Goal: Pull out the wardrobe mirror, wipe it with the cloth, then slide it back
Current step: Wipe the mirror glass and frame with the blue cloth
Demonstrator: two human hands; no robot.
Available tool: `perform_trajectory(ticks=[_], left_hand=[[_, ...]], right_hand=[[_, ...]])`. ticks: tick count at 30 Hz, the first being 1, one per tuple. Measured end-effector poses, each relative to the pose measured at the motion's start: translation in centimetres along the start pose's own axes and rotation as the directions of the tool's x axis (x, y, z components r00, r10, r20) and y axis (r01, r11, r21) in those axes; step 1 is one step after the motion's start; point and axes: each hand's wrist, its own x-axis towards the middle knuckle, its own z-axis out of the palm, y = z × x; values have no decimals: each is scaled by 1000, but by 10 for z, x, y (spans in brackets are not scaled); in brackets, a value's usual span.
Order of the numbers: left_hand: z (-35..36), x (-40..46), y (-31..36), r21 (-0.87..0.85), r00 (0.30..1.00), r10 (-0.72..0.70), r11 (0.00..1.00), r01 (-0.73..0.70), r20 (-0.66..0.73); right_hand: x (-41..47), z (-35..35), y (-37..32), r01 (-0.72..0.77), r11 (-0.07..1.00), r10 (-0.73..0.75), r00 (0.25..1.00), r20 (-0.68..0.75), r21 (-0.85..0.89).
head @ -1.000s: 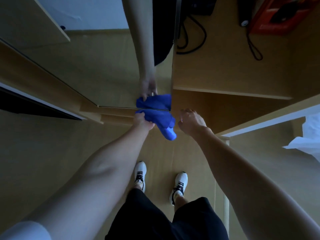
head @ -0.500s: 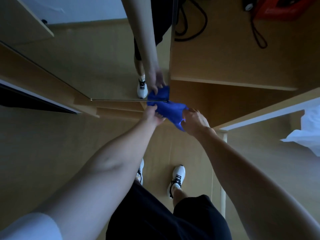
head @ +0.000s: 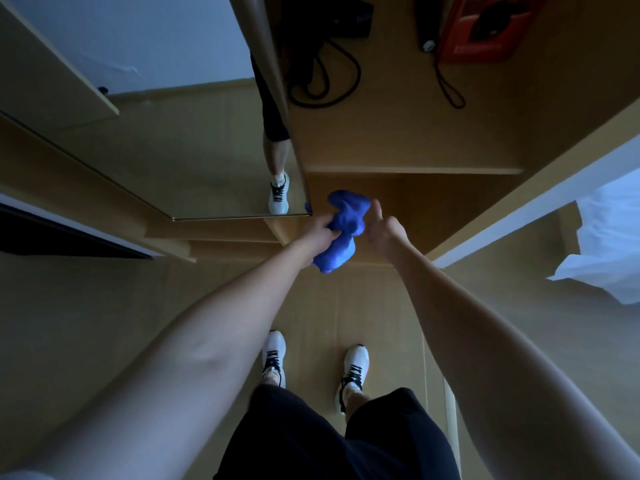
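Observation:
The pulled-out wardrobe mirror (head: 194, 147) stands to the left and reflects the floor, a leg and a white shoe. Just right of its lower corner, a crumpled blue cloth (head: 343, 223) hangs in front of the wardrobe's open lower compartment. My left hand (head: 320, 232) grips the cloth from the left, fingers curled round it. At the cloth's right edge is my right hand (head: 384, 230), one digit sticking straight up beside it. The rest of its fingers are hidden behind the fabric.
The wardrobe shelf (head: 415, 140) holds a black cable (head: 325, 84), a red box (head: 485, 26) and a dark corded device. White bedding (head: 616, 244) lies at the right. My feet in white shoes (head: 355, 365) stand on the wooden floor.
My left hand has carried the cloth off the mirror's lower right corner to the right, in front of the wardrobe opening. My right hand has come up against the cloth.

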Motion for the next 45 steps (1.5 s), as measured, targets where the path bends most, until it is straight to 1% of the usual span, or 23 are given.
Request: perform_trajectory(ticks=[1,3,5,6,7,8,9,11,13,14,16,18,20,21,24,27,29,32,36,38,41,43,45], left_hand=[[1,-1,1,51,998,65,997,-65,12],[1,-6,7,139,988,141,979,-148,60],[-2,-12,15,210,974,187,955,-211,128],[-5,-17,19,224,969,202,947,-230,143],[-7,-19,21,219,963,220,943,-251,158],[-10,-25,27,207,971,191,954,-218,144],[-13,-29,32,160,983,150,973,-166,106],[-24,-35,36,94,995,79,993,-72,-69],[-40,-37,32,98,974,40,995,-19,-222],[-48,-38,29,124,964,24,992,9,-265],[-63,-42,24,176,955,-6,983,60,-295],[-76,-44,20,198,955,-31,976,93,-296],[-87,-46,18,225,958,-48,967,116,-284],[-91,-46,16,237,959,-55,964,124,-278],[-101,-43,10,249,961,-76,958,144,-266],[-109,-35,-2,297,969,-95,941,162,-228],[-112,-33,-13,331,975,-95,930,159,-202],[-119,-34,-23,382,978,-95,910,162,-187],[-129,-38,-26,419,980,-91,894,160,-179],[-131,-40,-22,422,980,-105,891,168,-169],[-133,-35,-17,409,980,-100,898,163,-170],[-131,-28,-19,395,977,-113,901,177,-180],[-128,-21,-20,403,978,-109,899,173,-176]], right_hand=[[2,-1,1,-37,993,36,999,11,111],[4,-4,0,-69,957,58,997,45,281],[2,-5,-4,-112,911,89,993,76,397],[0,-5,-6,-132,898,104,991,88,419],[-1,-4,-8,-140,893,110,989,95,427],[-2,-4,-10,-141,894,112,989,91,425],[-4,-3,-12,-124,902,104,992,72,414],[-10,-4,-20,-40,942,46,999,-9,334],[-17,-3,-29,46,969,-35,998,-50,243],[-21,-1,-33,69,971,-63,998,-31,231],[-26,7,-41,111,973,-114,993,5,204],[-32,13,-53,142,976,-148,989,26,167],[-33,19,-66,171,968,-171,985,-16,183],[-31,25,-71,185,957,-178,983,-50,223],[-28,48,-77,182,923,-148,981,-125,338],[-20,82,-68,161,932,-123,983,-137,323],[-16,92,-66,135,939,-97,986,-133,315],[-11,92,-67,76,967,-57,995,-84,244],[-18,81,-74,82,970,-70,996,-62,227],[-25,75,-79,117,950,-90,990,-107,288],[-33,74,-87,130,895,-42,977,-210,426],[-30,79,-88,131,883,-27,973,-231,451],[-22,86,-84,117,891,-24,977,-213,439]])
